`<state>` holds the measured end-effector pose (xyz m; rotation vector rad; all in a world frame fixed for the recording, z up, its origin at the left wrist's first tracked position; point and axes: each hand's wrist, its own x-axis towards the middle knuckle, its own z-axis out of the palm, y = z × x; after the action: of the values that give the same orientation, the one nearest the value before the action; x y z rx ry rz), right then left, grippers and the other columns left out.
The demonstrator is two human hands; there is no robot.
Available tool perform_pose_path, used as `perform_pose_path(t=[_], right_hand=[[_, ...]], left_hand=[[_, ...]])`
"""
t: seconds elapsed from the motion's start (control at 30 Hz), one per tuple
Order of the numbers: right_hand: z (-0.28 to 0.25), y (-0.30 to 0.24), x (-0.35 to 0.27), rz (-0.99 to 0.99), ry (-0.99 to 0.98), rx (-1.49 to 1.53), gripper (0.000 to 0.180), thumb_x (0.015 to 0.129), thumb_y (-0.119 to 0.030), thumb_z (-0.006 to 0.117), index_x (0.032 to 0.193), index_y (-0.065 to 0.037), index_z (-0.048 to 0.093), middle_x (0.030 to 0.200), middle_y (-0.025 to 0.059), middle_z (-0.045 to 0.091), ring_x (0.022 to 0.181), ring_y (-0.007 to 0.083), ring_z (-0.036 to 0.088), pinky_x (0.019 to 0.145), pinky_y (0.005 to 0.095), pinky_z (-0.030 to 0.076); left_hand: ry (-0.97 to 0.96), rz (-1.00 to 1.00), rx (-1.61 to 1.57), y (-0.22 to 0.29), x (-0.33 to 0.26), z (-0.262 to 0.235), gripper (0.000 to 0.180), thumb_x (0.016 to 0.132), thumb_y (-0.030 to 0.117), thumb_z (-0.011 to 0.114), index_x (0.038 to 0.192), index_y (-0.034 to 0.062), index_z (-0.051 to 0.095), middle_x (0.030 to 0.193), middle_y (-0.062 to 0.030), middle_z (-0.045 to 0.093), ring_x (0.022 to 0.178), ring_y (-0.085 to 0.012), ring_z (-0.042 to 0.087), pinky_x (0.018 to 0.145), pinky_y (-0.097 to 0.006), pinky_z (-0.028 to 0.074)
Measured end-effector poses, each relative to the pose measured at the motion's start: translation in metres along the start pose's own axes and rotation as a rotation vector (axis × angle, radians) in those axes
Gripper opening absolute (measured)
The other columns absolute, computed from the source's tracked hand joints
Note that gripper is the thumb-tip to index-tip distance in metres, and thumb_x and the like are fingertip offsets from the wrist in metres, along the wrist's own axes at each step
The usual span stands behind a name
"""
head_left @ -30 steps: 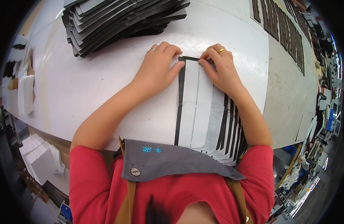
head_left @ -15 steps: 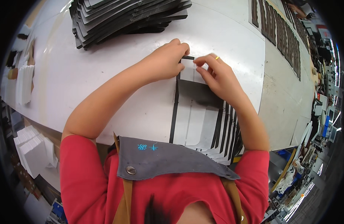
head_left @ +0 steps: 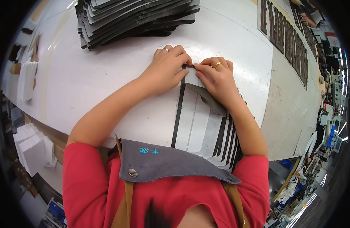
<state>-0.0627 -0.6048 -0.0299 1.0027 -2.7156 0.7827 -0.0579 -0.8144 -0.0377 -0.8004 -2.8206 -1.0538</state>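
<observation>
A pale grey, black-edged sheet panel (head_left: pixel 190 129) lies in front of me on top of several overlapping panels of the same kind (head_left: pixel 228 146). At its far left corner my left hand (head_left: pixel 167 67) is closed, fingertips and thumb gripping the black edging. My right hand (head_left: pixel 219 78) pinches the far edge just beside it, so the two hands' fingertips nearly meet. Beneath the right hand a dark grey flap (head_left: pixel 206 99) stands partly lifted and curled over the panel. My right fingers cover part of the far edge.
A tall, slanting stack of black-and-grey panels (head_left: pixel 137 19) stands on the white table (head_left: pixel 106 72) at the far left. Rows of dark strips (head_left: pixel 283 34) lie at the far right, with another person's hand (head_left: pixel 308 21) beyond. Stacked white pieces (head_left: pixel 32 148) are at the left.
My right hand has come in to the far edge and its fingers have closed there. The dark flap has tilted and curled up. My left fingers have shifted slightly at the corner.
</observation>
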Motion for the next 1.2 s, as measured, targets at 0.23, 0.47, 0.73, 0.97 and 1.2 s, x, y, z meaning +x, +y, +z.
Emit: perform_pose_path(t=[0.23, 0.47, 0.73, 0.97, 1.2], right_hand=[[0.002, -0.003, 0.002, -0.076, 0.063, -0.024, 0.014, 0.083, -0.014, 0.067, 0.097, -0.012, 0.069, 0.092, -0.0017, 0.062, 0.094, 0.0159, 0.057, 0.091, 0.0372, 0.037], [0.001, -0.003, 0.002, -0.137, -0.009, -0.143, 0.021, 0.087, -0.016, 0.063, 0.107, -0.012, 0.068, 0.091, -0.0023, 0.063, 0.092, 0.0157, 0.057, 0.094, 0.038, 0.036], [0.003, -0.002, 0.001, -0.14, 0.005, -0.17, 0.022, 0.087, -0.015, 0.062, 0.109, -0.013, 0.067, 0.09, -0.0013, 0.062, 0.091, 0.0165, 0.057, 0.092, 0.037, 0.038], [-0.002, -0.004, 0.006, -0.055, -0.097, -0.064, 0.027, 0.083, -0.012, 0.062, 0.109, -0.017, 0.066, 0.088, 0.0003, 0.06, 0.089, 0.0189, 0.055, 0.089, 0.0339, 0.039], [0.001, -0.001, 0.003, -0.127, -0.083, -0.046, 0.019, 0.081, -0.01, 0.063, 0.1, -0.015, 0.067, 0.092, 0.0008, 0.059, 0.091, 0.02, 0.054, 0.085, 0.0343, 0.041]], left_hand=[[0.14, 0.088, 0.138, 0.003, -0.012, 0.013, 0.02, 0.084, 0.014, 0.065, 0.103, 0.0102, 0.062, 0.102, -0.0044, 0.056, 0.096, -0.0255, 0.051, 0.082, -0.038, 0.038], [0.195, 0.015, 0.115, 0.002, -0.02, 0.011, 0.025, 0.083, 0.014, 0.067, 0.107, 0.0105, 0.062, 0.104, -0.0057, 0.056, 0.097, -0.0266, 0.051, 0.082, -0.037, 0.039], [0.174, 0.135, 0.338, 0.004, -0.023, 0.011, 0.025, 0.081, 0.01, 0.067, 0.106, 0.0094, 0.063, 0.102, -0.0035, 0.059, 0.092, -0.0252, 0.056, 0.076, -0.037, 0.042], [0.176, 0.16, 0.421, 0.005, -0.025, 0.008, 0.021, 0.079, 0.008, 0.068, 0.099, 0.0085, 0.063, 0.1, -0.0014, 0.061, 0.092, -0.0231, 0.058, 0.074, -0.036, 0.042], [0.206, 0.141, 0.388, 0.005, -0.025, 0.007, 0.021, 0.079, 0.008, 0.068, 0.099, 0.0085, 0.063, 0.099, -0.0006, 0.061, 0.092, -0.0225, 0.058, 0.076, -0.036, 0.042]])
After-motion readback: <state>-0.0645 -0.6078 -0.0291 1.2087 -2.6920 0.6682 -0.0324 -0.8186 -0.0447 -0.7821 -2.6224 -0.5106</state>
